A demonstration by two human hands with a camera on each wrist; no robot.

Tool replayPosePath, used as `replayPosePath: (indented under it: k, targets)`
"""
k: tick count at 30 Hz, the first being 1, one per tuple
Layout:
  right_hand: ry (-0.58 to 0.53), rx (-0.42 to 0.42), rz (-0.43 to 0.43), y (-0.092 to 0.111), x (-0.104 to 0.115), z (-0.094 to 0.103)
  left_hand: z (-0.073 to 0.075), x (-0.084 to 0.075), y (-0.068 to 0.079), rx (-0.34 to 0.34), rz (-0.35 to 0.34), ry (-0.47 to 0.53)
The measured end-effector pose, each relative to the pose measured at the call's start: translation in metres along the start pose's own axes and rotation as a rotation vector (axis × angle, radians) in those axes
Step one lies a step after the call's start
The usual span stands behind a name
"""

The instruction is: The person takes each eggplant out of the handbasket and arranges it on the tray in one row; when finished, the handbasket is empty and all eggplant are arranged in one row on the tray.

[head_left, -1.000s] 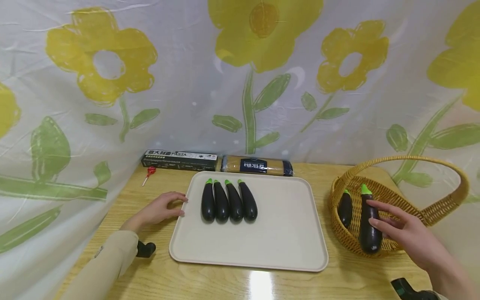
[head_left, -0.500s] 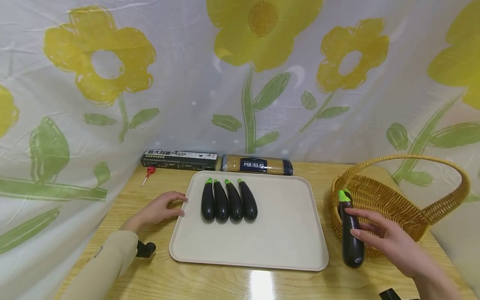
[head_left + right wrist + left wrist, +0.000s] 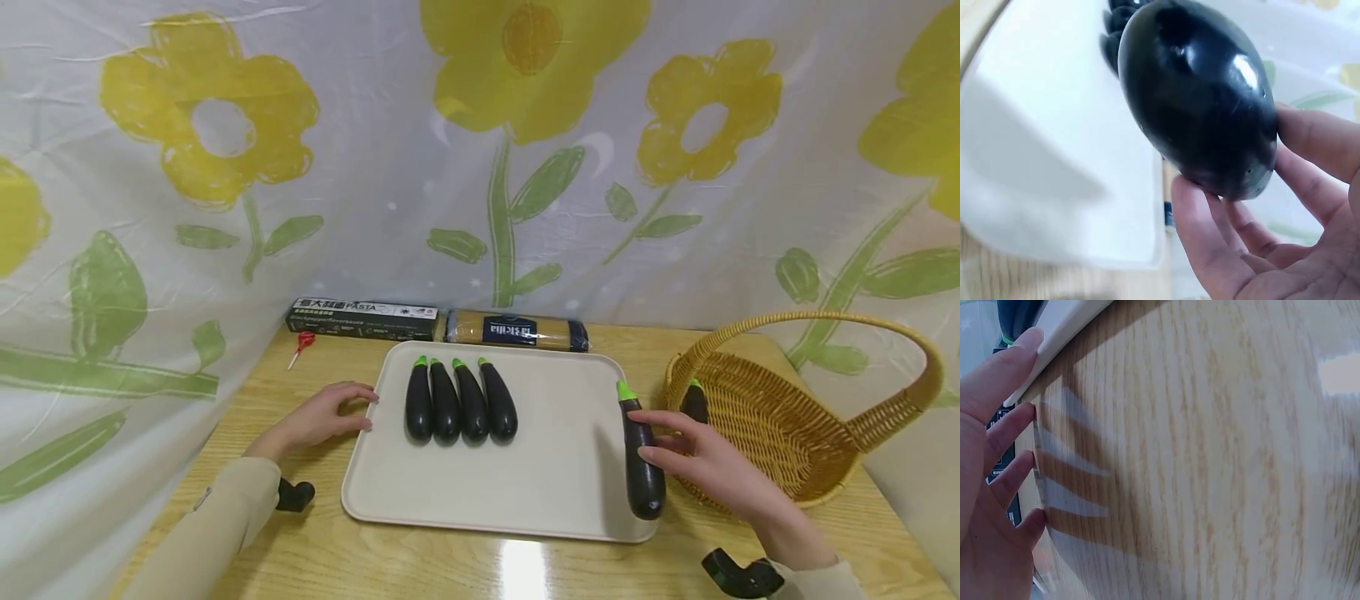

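Between thumb and fingers my right hand (image 3: 712,462) pinches a dark eggplant (image 3: 642,467) with a green stem end, held over the right rim of the cream tray (image 3: 570,483). The right wrist view shows the rounded end of that eggplant (image 3: 1200,100) up close. Several more eggplants (image 3: 459,404) lie side by side on the tray's left half. My left hand (image 3: 322,417) touches the tray's left edge with relaxed fingers; in the left wrist view its thumb lies on the tray rim (image 3: 1060,337). Another eggplant (image 3: 695,402) is partly hidden in the wicker basket (image 3: 780,417).
The basket stands right of the tray, its tall handle (image 3: 817,317) arching over it. Behind the tray lie a dark pasta box (image 3: 363,321) and a pack of spaghetti (image 3: 517,331). A red lollipop (image 3: 303,342) lies at the left. A flowered curtain (image 3: 375,167) hangs behind.
My right hand has lifted the eggplant out of the basket and carried it left to the tray's right rim. The left hand has stayed at the tray's edge.
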State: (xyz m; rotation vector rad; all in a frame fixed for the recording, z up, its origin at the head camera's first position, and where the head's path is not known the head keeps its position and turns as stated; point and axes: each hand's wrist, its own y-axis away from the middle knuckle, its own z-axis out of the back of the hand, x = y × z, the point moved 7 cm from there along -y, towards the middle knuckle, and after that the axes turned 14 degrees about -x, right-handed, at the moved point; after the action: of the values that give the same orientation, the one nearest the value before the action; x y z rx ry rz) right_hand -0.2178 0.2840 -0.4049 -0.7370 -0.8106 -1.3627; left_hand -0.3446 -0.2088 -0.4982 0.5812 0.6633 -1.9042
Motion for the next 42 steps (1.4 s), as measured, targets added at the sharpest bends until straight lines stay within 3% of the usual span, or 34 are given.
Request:
replayPosePath:
  k: [6, 10, 22, 29, 42]
  targets:
    - [-0.065, 0.001, -0.058, -0.034, -0.012, -0.029, -0.001, -0.001, -0.001, 0.002, -0.008, 0.016]
    - [-0.093, 0.024, -0.047, -0.061, -0.015, -0.05, 0.0, 0.0, 0.0, -0.003, -0.001, 0.016]
    - [0.066, 0.097, 0.115, -0.121, -0.002, -0.105, 0.001, -0.004, 0.001, 0.003, -0.002, 0.009]
    - [0.108, 0.085, 0.155, -0.139, 0.001, -0.123, 0.001, -0.005, 0.001, 0.006, -0.003, 0.025]
    - [0.103, 0.065, 0.186, -0.147, 0.012, -0.134, 0.0, -0.003, -0.001, 0.005, -0.004, 0.026]
